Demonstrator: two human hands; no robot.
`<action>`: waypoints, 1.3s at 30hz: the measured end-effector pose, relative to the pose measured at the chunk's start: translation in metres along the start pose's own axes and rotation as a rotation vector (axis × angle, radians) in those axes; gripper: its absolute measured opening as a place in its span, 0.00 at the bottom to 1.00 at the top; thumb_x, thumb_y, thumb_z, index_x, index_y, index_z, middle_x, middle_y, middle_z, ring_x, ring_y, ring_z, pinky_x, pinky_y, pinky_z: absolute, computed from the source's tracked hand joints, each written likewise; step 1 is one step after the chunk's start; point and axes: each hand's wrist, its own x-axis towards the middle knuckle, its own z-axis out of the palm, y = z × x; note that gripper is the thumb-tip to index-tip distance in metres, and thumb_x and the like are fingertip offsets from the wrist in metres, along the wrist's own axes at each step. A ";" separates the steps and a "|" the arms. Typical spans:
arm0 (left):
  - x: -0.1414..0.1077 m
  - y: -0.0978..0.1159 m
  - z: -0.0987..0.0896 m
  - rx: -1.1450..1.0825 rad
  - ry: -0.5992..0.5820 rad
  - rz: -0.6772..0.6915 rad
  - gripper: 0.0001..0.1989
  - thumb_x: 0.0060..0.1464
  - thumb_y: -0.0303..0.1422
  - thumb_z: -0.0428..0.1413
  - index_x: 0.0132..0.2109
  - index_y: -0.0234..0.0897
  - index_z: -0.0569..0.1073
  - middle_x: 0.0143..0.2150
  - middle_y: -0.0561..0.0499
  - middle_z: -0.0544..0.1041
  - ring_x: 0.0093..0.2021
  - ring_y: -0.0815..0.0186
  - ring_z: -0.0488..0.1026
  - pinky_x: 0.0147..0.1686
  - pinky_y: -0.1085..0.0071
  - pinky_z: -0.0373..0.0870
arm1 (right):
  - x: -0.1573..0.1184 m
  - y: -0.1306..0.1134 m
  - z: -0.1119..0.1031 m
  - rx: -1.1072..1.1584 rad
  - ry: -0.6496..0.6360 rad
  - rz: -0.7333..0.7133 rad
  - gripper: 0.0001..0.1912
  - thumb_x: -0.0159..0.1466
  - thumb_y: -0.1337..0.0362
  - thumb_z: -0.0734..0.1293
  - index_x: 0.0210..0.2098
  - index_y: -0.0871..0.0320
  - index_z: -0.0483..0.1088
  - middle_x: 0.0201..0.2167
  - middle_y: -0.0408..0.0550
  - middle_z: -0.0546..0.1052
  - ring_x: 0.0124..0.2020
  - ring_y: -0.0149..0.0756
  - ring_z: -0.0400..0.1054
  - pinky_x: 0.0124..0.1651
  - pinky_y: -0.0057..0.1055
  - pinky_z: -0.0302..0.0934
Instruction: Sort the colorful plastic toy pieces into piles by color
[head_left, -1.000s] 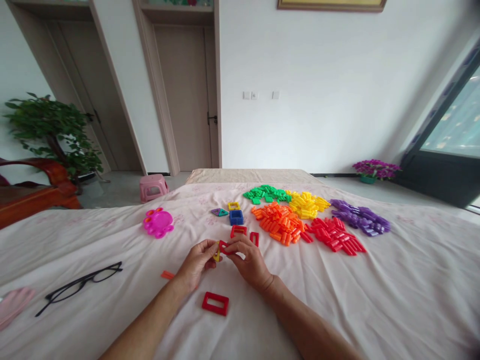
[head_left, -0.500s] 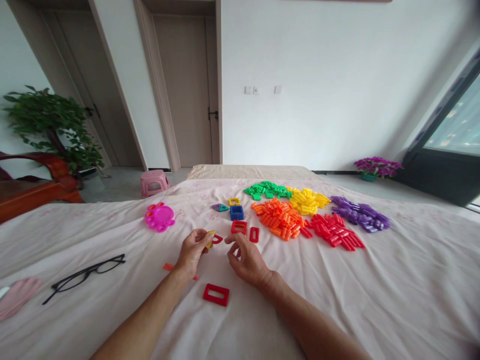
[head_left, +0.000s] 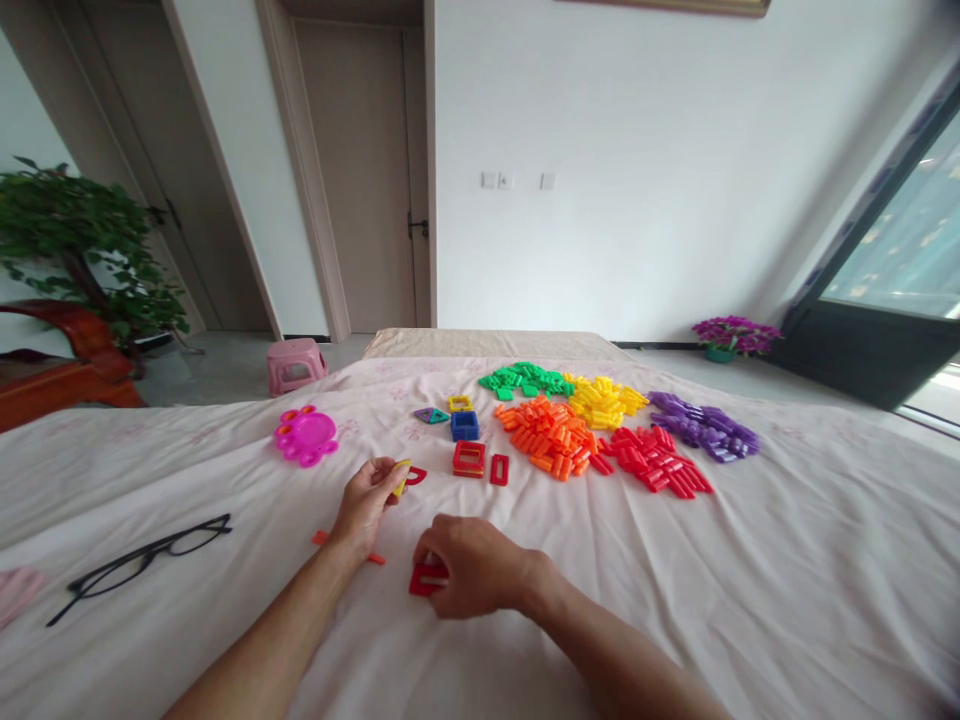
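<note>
My left hand (head_left: pixel 362 505) is closed in a pinch around a yellow tile (head_left: pixel 402 478), held edge-on above the sheet. Just beyond its fingertips lies a red curved tile (head_left: pixel 418 477). My right hand (head_left: pixel 480 565) has come down on a red rectangular frame tile (head_left: pixel 418 582), its fingers closed about the right end; the hand covers part of that tile. Farther off are stacked red square tiles (head_left: pixel 457 461) and a small red rectangular frame (head_left: pixel 494 471). Orange sticks (head_left: pixel 320 538) lie partly hidden beneath my left wrist.
Heaps of orange (head_left: pixel 551 440), red (head_left: pixel 656 462), yellow (head_left: pixel 606 402), green (head_left: pixel 525 380) and purple pieces (head_left: pixel 705 427) cover the back right. Blue square tiles (head_left: pixel 464 430), a yellow frame (head_left: pixel 451 404), a pink paw-shaped dish (head_left: pixel 311 435) and black glasses (head_left: pixel 142 555) lie leftward.
My right hand has moved down and toward me, from near the left hand onto the red rectangular tile. The left hand still pinches the yellow tile. The view has shifted slightly.
</note>
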 end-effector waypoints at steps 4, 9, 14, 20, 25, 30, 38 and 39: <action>-0.001 0.001 -0.002 0.019 -0.015 -0.010 0.26 0.38 0.44 0.69 0.40 0.37 0.70 0.27 0.58 0.75 0.25 0.74 0.68 0.27 0.75 0.61 | 0.010 0.038 -0.021 0.354 0.355 0.242 0.14 0.51 0.68 0.68 0.39 0.55 0.75 0.33 0.44 0.77 0.31 0.33 0.70 0.31 0.25 0.60; -0.001 0.001 -0.001 0.028 -0.031 -0.019 0.23 0.40 0.42 0.69 0.38 0.36 0.69 0.26 0.59 0.73 0.25 0.74 0.68 0.26 0.76 0.59 | 0.006 0.095 -0.038 0.495 0.619 0.594 0.16 0.55 0.64 0.66 0.43 0.60 0.73 0.31 0.46 0.77 0.29 0.35 0.71 0.29 0.28 0.62; 0.000 0.001 0.000 0.027 -0.044 -0.019 0.22 0.41 0.42 0.69 0.38 0.36 0.69 0.25 0.59 0.72 0.24 0.74 0.67 0.26 0.76 0.59 | 0.000 0.129 -0.026 0.172 0.728 0.619 0.12 0.55 0.61 0.69 0.36 0.60 0.75 0.36 0.52 0.78 0.41 0.44 0.71 0.43 0.36 0.64; -0.001 0.001 -0.001 0.026 -0.039 -0.021 0.23 0.39 0.42 0.69 0.38 0.36 0.70 0.25 0.60 0.72 0.24 0.75 0.66 0.26 0.76 0.60 | 0.005 0.128 -0.022 0.084 0.651 0.641 0.17 0.60 0.54 0.68 0.40 0.61 0.75 0.41 0.57 0.76 0.44 0.45 0.70 0.47 0.37 0.64; -0.001 0.001 0.000 0.026 -0.039 -0.022 0.23 0.39 0.42 0.70 0.38 0.36 0.70 0.26 0.59 0.73 0.24 0.75 0.66 0.26 0.77 0.60 | 0.004 0.117 -0.024 0.006 0.534 0.739 0.22 0.62 0.52 0.66 0.50 0.58 0.72 0.49 0.56 0.73 0.45 0.42 0.71 0.43 0.33 0.62; -0.003 0.004 0.002 0.025 -0.040 -0.032 0.25 0.37 0.41 0.70 0.39 0.35 0.70 0.27 0.57 0.75 0.25 0.74 0.69 0.26 0.76 0.62 | 0.005 0.109 -0.022 -0.085 0.439 0.744 0.19 0.64 0.55 0.65 0.51 0.57 0.71 0.48 0.53 0.72 0.44 0.40 0.71 0.40 0.31 0.60; -0.013 0.007 0.012 0.029 -0.087 -0.047 0.26 0.34 0.41 0.71 0.39 0.35 0.72 0.34 0.50 0.80 0.30 0.67 0.76 0.30 0.73 0.66 | 0.008 0.084 -0.021 -0.237 0.647 0.409 0.12 0.67 0.63 0.64 0.49 0.54 0.73 0.48 0.51 0.73 0.48 0.41 0.69 0.45 0.32 0.61; -0.015 0.007 0.014 0.026 -0.096 -0.053 0.26 0.34 0.41 0.71 0.39 0.35 0.72 0.35 0.50 0.81 0.31 0.67 0.77 0.30 0.73 0.66 | 0.010 0.078 -0.019 -0.198 0.633 0.312 0.11 0.67 0.64 0.64 0.48 0.53 0.73 0.46 0.50 0.74 0.47 0.39 0.69 0.46 0.32 0.61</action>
